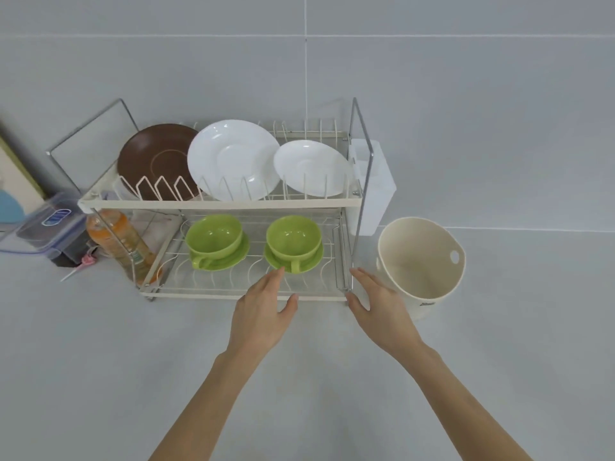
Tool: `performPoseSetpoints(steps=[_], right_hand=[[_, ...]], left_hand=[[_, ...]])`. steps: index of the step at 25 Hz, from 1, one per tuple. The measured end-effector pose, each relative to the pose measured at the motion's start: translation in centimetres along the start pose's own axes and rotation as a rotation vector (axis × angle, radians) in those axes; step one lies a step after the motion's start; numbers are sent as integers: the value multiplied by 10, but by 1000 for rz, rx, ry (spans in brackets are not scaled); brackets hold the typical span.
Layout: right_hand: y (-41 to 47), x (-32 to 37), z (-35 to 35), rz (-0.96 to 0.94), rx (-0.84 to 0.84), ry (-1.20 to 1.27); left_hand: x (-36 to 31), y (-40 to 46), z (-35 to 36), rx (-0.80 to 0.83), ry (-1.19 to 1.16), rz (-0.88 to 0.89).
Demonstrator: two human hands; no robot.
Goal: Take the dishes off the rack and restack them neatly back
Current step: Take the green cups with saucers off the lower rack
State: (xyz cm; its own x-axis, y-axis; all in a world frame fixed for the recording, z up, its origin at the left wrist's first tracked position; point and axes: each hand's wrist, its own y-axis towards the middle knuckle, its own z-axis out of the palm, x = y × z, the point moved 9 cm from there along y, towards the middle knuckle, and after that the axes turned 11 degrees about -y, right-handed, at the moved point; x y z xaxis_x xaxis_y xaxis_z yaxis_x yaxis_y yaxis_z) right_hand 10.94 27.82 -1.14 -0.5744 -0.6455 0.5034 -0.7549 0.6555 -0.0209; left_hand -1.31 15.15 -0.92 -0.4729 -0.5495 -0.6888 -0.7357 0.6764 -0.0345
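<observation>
On the rack's (219, 204) upper tier stand a brown plate (153, 158) and two white plates (233, 158); below sit two green cups (214, 232) on saucers. Both the left hand (263, 311) and right hand (376, 304) hover released, empty. Lifting the right cup alone could drag its saucer off.

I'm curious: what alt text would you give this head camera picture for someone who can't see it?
A person's open left hand and right hand reach toward a two-tier dish rack on a grey counter. The top tier holds a brown plate and two white plates, the bottom two green cups on saucers; a cream bucket stands to the right.
</observation>
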Motion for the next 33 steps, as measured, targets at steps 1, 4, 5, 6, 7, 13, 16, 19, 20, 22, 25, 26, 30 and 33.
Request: performPoseSetpoints(steps=[1, 4, 5, 6, 7, 13, 16, 19, 20, 22, 25, 26, 30, 33], right_hand=[[4, 6, 6, 6, 14, 2], [20, 24, 23, 29, 47, -3], [26, 28, 27, 42, 59, -5], [32, 31, 31, 62, 73, 4], [40, 34, 35, 86, 91, 28], [93, 16, 62, 355, 132, 239], [115, 5, 78, 437, 157, 316], [131, -5, 91, 496, 154, 391], [134, -7, 94, 513, 142, 426], [137, -13, 97, 547, 117, 467], [131, -13, 92, 556, 98, 461], [128, -13, 92, 556, 94, 464], [98, -4, 80, 522, 59, 454], [69, 5, 70, 483, 25, 479]], left_hand=[[7, 3, -6, 6, 13, 4], [25, 20, -21, 23, 37, 15], [30, 26, -25, 32, 39, 13], [34, 33, -27, 41, 43, 10], [38, 41, -29, 51, 43, 1], [70, 98, -9, 160, -240, -153], [85, 119, 9, 191, -437, -302], [96, 134, 22, 191, -583, -405], [99, 138, 25, 188, -618, -425], [102, 142, 29, 196, -685, -460], [101, 137, 29, 193, -762, -502], [100, 133, 26, 187, -787, -506], [90, 100, 14, 181, -862, -473], [88, 74, 6, 147, -903, -445]])
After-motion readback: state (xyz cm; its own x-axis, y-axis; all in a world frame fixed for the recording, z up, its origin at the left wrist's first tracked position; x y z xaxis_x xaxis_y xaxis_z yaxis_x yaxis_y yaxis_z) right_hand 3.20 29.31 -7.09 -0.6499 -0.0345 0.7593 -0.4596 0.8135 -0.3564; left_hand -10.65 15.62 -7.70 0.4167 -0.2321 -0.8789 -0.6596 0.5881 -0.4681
